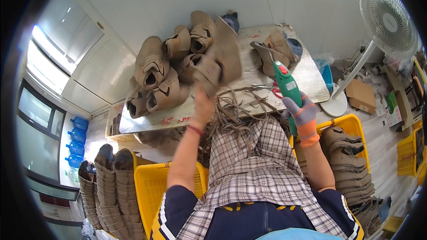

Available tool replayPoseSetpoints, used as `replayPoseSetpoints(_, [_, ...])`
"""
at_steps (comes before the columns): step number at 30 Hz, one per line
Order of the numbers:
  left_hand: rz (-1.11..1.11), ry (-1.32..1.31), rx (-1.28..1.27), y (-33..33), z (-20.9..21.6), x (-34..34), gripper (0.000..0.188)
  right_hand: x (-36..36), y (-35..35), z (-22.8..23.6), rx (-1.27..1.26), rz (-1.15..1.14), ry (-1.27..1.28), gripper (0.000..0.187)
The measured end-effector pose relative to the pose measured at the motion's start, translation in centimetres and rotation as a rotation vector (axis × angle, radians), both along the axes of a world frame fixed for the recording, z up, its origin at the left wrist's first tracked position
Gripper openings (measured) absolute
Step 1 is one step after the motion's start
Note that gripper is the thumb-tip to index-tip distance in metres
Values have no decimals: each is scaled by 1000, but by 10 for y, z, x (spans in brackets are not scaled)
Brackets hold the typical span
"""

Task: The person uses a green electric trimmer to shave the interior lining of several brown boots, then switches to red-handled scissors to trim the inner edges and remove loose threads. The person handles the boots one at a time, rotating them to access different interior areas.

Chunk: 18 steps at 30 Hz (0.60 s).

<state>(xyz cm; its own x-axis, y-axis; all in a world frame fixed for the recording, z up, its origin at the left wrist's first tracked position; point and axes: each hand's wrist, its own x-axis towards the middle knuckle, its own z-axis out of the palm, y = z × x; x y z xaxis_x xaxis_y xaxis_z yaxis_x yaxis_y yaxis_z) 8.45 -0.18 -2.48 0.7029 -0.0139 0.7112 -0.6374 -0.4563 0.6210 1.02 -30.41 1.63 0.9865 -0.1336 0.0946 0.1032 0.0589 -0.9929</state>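
Note:
My bare left hand (204, 109) is closed on a tan boot upper (227, 58), raised over the table and blurred by motion. In a grey and orange glove, my right hand (303, 116) grips a green hand-held power tool (288, 88) with a red switch and a thin metal tip pointing up. Its tip is apart from the held upper. A pile of tan boot uppers (151, 64) covers the table's left part, and more uppers (272, 52) lie at the far right. Scissors (272, 88) with red handles rest by the tool. Cut brown strips (233, 109) heap over my apron.
The pale table (311, 73) spans the front. Yellow crates (153, 186) flank me; the right crate (356, 124) holds stacked uppers (344, 160). More stacks (118, 186) stand at left. A white fan (386, 22) and cardboard box (361, 95) are at right.

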Motion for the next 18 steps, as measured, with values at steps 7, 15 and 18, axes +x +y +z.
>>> replayPoseSetpoints(7, [768, -241, 210, 53, 102, 156, 53, -10, -37, -21, 105, -103, 77, 30])
replayPoseSetpoints(15, [-301, 1087, -1302, -180, -110, 115, 18, -7, -75, -36, 121, -218, 69, 24])
replayPoseSetpoints(18, [-222, 1170, -1332, -215, -89, 132, 19, -7, -76, -35, 113, -209, 66, 24])
